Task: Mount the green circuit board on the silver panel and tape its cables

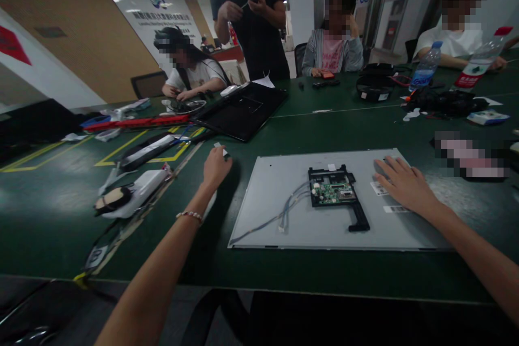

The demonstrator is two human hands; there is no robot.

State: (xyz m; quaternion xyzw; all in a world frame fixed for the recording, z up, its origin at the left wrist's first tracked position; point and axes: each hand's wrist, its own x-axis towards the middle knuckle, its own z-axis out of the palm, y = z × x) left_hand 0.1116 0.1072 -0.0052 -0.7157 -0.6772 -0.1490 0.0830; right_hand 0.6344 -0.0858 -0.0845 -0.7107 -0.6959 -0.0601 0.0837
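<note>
A grey metal monitor back panel lies flat on the green table in front of me. A green circuit board in a black frame sits at its middle, with thin cables running off to the left. My right hand rests palm down on the panel's right part, fingers stretched out, beside white barcode labels. My left hand is on the table left of the panel, fingers curled over a small white object. A bead bracelet is on that wrist.
A black monitor casing lies beyond my left hand. White and black parts and a red strip lie to the left. Several people sit or stand at the far side. Water bottles, black gear at right.
</note>
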